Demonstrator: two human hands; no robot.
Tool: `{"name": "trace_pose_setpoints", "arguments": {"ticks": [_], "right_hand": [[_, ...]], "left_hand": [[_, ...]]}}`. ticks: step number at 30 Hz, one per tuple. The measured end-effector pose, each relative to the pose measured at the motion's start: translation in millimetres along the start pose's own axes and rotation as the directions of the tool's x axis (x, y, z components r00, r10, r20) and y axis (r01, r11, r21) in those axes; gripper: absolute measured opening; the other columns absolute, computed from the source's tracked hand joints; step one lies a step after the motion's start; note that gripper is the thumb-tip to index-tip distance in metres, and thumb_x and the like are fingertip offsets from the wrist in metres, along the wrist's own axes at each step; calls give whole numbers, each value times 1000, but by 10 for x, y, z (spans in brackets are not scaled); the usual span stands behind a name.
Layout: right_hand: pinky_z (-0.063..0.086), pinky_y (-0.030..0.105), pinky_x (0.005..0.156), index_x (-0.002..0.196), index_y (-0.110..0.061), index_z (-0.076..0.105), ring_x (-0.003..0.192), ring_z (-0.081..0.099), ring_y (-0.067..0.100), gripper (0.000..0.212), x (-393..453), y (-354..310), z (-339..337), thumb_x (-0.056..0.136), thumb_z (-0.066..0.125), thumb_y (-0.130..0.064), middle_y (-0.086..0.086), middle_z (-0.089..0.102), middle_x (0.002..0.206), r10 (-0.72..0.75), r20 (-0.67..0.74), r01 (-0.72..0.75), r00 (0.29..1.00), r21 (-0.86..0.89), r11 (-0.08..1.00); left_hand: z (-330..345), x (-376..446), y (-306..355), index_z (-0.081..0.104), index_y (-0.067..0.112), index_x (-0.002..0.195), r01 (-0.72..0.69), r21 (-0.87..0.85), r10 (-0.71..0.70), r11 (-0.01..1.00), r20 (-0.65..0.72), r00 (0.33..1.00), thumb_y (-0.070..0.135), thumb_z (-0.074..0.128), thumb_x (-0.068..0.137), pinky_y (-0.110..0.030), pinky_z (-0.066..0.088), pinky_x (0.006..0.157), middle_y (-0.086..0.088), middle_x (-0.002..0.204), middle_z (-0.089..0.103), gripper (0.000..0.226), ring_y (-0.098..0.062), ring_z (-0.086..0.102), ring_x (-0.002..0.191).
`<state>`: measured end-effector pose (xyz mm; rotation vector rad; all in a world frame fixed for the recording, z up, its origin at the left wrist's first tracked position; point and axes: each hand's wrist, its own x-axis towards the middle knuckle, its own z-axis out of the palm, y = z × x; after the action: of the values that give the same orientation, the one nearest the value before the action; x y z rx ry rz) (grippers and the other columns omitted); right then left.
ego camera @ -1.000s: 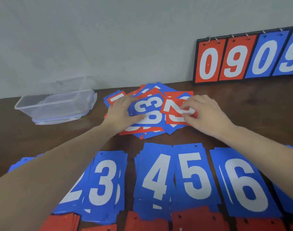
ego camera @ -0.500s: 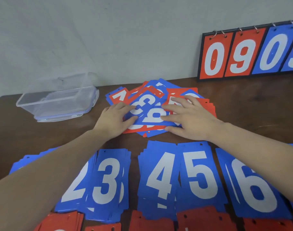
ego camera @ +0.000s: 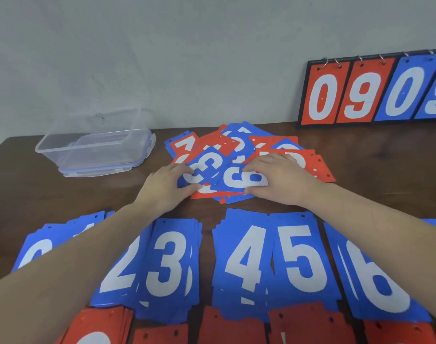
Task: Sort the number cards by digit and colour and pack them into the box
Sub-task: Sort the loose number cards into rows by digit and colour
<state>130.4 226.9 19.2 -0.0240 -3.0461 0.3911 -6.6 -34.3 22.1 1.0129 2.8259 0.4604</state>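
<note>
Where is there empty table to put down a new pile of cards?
Bare brown wooden table shows in front of the clear plastic box, left of the left hand. More lies right of the mixed heap of red and blue cards, below the flip scoreboard. The near edge is crowded with sorted blue piles and red piles.

I have both arms stretched forward, left hand (ego camera: 168, 186) and right hand (ego camera: 281, 178) lying flat, fingers straight.
</note>
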Motion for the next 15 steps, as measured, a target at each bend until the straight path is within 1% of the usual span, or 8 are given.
{"name": "trace_pose_setpoints", "arguments": {"ticks": [2, 5, 7, 9, 11, 12, 13, 15], "right_hand": [[24, 38, 115, 144, -38, 47, 138, 36, 16, 62, 39, -13, -39, 88, 64, -60, -12, 49, 147, 23, 43, -22, 999, -16, 1000], [28, 41, 115, 151, -39, 38, 139, 34, 21, 78, 128, -28, -154, 84, 69, -62, -7, 45, 150, 71, 156, -67, 985, -34, 997], [31, 42, 112, 152, -36, 37, 137, 36, 24, 87, 210, -53, -235, 78, 73, -64, -2, 46, 148, 108, 216, -102, 970, -40, 994], [38, 42, 107, 150, -31, 39, 131, 41, 25, 91, 295, -85, -274, 74, 77, -64, -1, 50, 143, 136, 260, -125, 956, -57, 990], [45, 37, 94, 147, -30, 43, 125, 45, 24, 89, 358, -109, -278, 72, 79, -63, -3, 53, 136, 154, 315, -140, 937, -66, 988], [47, 34, 86, 144, -30, 46, 120, 48, 23, 85, 371, -119, -277, 72, 80, -61, -4, 54, 132, 160, 341, -152, 926, -49, 987], [48, 33, 82, 139, -30, 49, 116, 50, 22, 80, 373, -122, -269, 72, 81, -59, -5, 55, 127, 154, 358, -155, 921, -28, 988], [47, 36, 88, 128, -31, 53, 113, 49, 21, 69, 341, -116, -256, 72, 83, -56, -8, 54, 117, 125, 339, -131, 932, -5, 991]], "left_hand": [[-35, -15, 2, 52, 33, 139, 16, -5, -16, 1000, 2, 1000, 59, 63, 89, -43, 40, 111, 5, 145, 53, 58, -20, 46, 133], [-99, 14, 1, 36, 34, 152, 72, 1, -72, 997, 64, 995, 58, 68, 86, -42, 39, 111, 1, 152, 45, 77, -24, 41, 136], [-138, 73, -13, 28, 32, 156, 141, 2, -141, 990, 115, 983, 59, 73, 82, -44, 40, 111, -3, 153, 40, 91, -27, 40, 138], [-172, 140, -40, 26, 29, 156, 203, 17, -203, 979, 162, 966, 63, 77, 75, -45, 45, 107, -6, 151, 41, 101, -28, 44, 134], [-203, 173, -44, 31, 24, 153, 264, 0, -258, 965, 212, 943, 62, 82, 70, -41, 49, 101, -6, 148, 44, 104, -26, 50, 127], [-210, 175, -38, 34, 21, 150, 295, -32, -281, 955, 231, 932, 58, 84, 70, -38, 50, 95, -5, 145, 47, 101, -23, 52, 120], [-209, 165, -33, 38, 19, 146, 320, -78, -294, 944, 239, 925, 54, 86, 70, -33, 50, 89, -4, 140, 50, 96, -20, 54, 113], [-198, 124, -19, 44, 17, 138, 344, -174, -305, 923, 217, 927, 46, 89, 70, -26, 49, 77, -1, 131, 53, 86, -16, 55, 105]]}}
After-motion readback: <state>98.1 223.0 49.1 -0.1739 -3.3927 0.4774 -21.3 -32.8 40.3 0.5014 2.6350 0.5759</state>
